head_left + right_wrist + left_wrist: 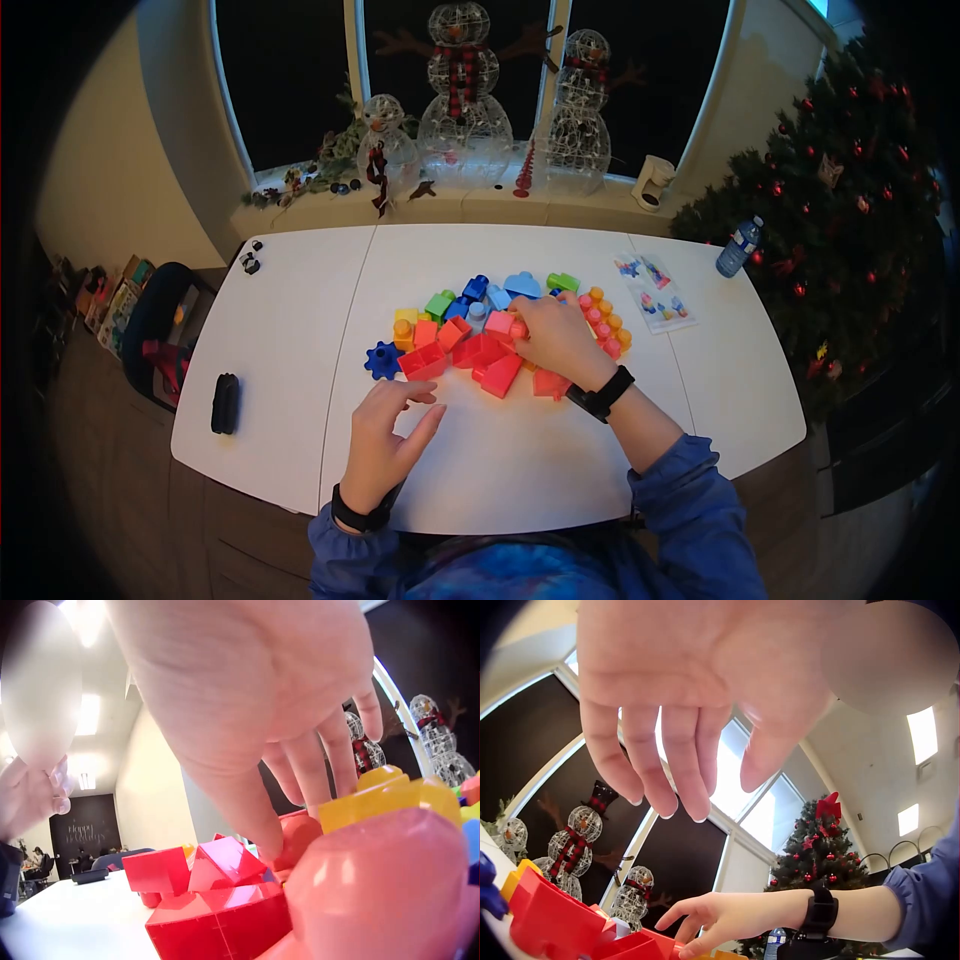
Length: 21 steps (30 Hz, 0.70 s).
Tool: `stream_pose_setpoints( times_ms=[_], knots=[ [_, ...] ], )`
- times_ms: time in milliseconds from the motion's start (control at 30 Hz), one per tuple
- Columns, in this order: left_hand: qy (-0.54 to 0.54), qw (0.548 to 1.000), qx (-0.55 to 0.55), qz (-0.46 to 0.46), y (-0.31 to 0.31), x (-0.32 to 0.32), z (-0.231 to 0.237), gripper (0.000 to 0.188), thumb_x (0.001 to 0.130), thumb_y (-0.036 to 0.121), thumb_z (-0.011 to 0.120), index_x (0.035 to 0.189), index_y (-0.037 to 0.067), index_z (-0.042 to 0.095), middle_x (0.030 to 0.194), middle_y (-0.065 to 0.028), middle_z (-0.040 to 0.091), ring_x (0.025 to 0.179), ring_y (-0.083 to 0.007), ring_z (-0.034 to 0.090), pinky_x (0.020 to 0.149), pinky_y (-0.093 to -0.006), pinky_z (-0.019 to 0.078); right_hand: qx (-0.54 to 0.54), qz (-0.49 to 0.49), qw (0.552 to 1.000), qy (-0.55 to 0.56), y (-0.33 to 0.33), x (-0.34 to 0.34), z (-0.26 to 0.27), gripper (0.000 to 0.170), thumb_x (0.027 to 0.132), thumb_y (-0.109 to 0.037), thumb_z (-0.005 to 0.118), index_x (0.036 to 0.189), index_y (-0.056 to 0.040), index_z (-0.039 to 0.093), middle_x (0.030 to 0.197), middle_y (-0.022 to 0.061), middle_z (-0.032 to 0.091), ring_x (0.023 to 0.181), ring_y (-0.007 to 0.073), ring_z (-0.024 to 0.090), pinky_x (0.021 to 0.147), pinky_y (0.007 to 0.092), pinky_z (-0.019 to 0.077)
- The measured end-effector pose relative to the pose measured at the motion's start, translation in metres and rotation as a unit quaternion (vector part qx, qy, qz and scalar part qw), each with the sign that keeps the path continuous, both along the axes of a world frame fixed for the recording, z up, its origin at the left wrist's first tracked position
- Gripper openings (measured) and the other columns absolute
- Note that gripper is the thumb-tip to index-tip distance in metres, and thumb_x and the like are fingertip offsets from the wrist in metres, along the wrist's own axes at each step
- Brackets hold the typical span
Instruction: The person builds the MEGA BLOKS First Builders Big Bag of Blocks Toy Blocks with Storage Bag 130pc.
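My right hand (560,340) reaches down into a pile of plastic building blocks. Its thumb and fingers stand around a red rounded block (298,838), the thumb tip against its near side; the hand itself partly hides this block. Close by are a pink block (501,324), a yellow block (390,802) and a large rounded coral block (375,877). My left hand (385,440) hovers at the near left of the pile, thumb apart from the loosely bent fingers, holding nothing. Just beyond it lie a red block (424,362) and a dark blue gear-shaped block (382,360).
Printed picture sheets (655,292) lie on the right of the white table (480,470), with a water bottle (739,247) behind. A black case (225,404) and small black-and-white items (250,260) are at the left. Wire snowmen (465,110) stand along the windowsill.
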<state>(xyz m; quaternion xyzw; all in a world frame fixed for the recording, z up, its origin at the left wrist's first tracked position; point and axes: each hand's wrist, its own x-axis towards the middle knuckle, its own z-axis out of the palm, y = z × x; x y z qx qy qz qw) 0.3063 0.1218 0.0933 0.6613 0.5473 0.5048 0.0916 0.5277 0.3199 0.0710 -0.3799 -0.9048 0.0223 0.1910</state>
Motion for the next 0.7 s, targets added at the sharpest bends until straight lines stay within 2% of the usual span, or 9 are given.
stream_pose_setpoints(
  times_ms=[67,167,267,300,367,500,600,700],
  knots=[
    [0.0,0.999,-0.041,-0.021,0.001,-0.002,-0.002,0.031,0.085,0.01,0.081,0.113,0.003,0.07,0.1,-0.0109,0.075,0.089,-0.0252,0.071,0.074,-0.0336,0.0545,-0.022,0.013,0.997,0.071,-0.025,0.004,0.029,0.028,0.083,-0.019,0.076,0.106,-0.0083,0.065,0.089,0.0093,0.069,0.092,0.0321,0.066,0.09,0.0459,0.0426],
    [0.036,0.994,-0.082,-0.065,0.005,-0.002,-0.008,0.041,0.084,0.015,0.084,0.12,0.003,0.067,0.108,-0.0125,0.073,0.095,-0.027,0.071,0.079,-0.0355,0.0556,-0.041,0.094,0.986,0.13,-0.068,0.014,0.048,0.025,0.084,-0.017,0.074,0.106,-0.0069,0.067,0.096,0.0103,0.068,0.092,0.0313,0.066,0.084,0.0451,0.0483],
    [0.088,0.986,-0.066,-0.129,0.01,0.006,-0.016,0.048,0.083,0.018,0.086,0.123,0.002,0.066,0.112,-0.0141,0.072,0.101,-0.0307,0.07,0.085,-0.0388,0.0559,-0.132,0.161,0.976,0.063,-0.104,0.017,0.045,0.025,0.083,-0.014,0.073,0.106,-0.0046,0.067,0.1,0.0122,0.066,0.093,0.0316,0.066,0.079,0.0439,0.0527],
    [0.104,0.981,-0.052,-0.152,0.011,0.009,-0.02,0.049,0.082,0.019,0.087,0.123,0.002,0.065,0.113,-0.0146,0.071,0.103,-0.0321,0.069,0.087,-0.0399,0.0559,-0.137,0.169,0.974,0.066,-0.111,0.017,0.037,0.026,0.083,-0.013,0.073,0.106,-0.0041,0.067,0.099,0.0123,0.065,0.093,0.0319,0.066,0.079,0.0439,0.0532],
    [0.096,0.973,-0.093,-0.19,0.013,0.014,-0.028,0.048,0.082,0.019,0.087,0.122,0.001,0.065,0.113,-0.0153,0.071,0.103,-0.0344,0.069,0.089,-0.0413,0.0555,-0.146,0.187,0.969,0.071,-0.122,0.012,0.021,0.027,0.081,-0.011,0.073,0.106,-0.003,0.067,0.098,0.0123,0.064,0.093,0.0326,0.066,0.079,0.0439,0.0543],
    [0.08,0.954,-0.184,-0.223,0.015,0.017,-0.03,0.046,0.081,0.015,0.084,0.121,0.0,0.065,0.113,-0.0186,0.07,0.105,-0.0389,0.066,0.093,-0.0442,0.0539,-0.196,0.154,0.968,0.037,-0.128,0.004,0.011,0.023,0.08,-0.012,0.075,0.101,-0.0068,0.066,0.098,0.011,0.065,0.098,0.0318,0.065,0.083,0.0432,0.0543],
    [0.075,0.951,-0.204,-0.221,0.017,0.017,-0.037,0.042,0.08,0.013,0.083,0.116,0.0,0.065,0.109,-0.0197,0.07,0.101,-0.0399,0.067,0.089,-0.0438,0.0549,-0.181,0.155,0.97,0.043,-0.126,0.003,0.004,0.019,0.082,-0.012,0.074,0.098,-0.0066,0.066,0.095,0.011,0.064,0.096,0.0318,0.065,0.083,0.0429,0.0541],
    [0.084,0.953,-0.201,-0.21,0.018,0.016,-0.043,0.041,0.082,0.014,0.084,0.117,0.001,0.066,0.105,-0.0179,0.071,0.094,-0.0332,0.071,0.084,-0.0392,0.0571,-0.176,0.157,0.97,0.054,-0.126,0.002,-0.001,0.015,0.083,-0.012,0.073,0.096,-0.0066,0.066,0.095,0.0107,0.064,0.095,0.0317,0.065,0.082,0.0427,0.0541]
  ],
)
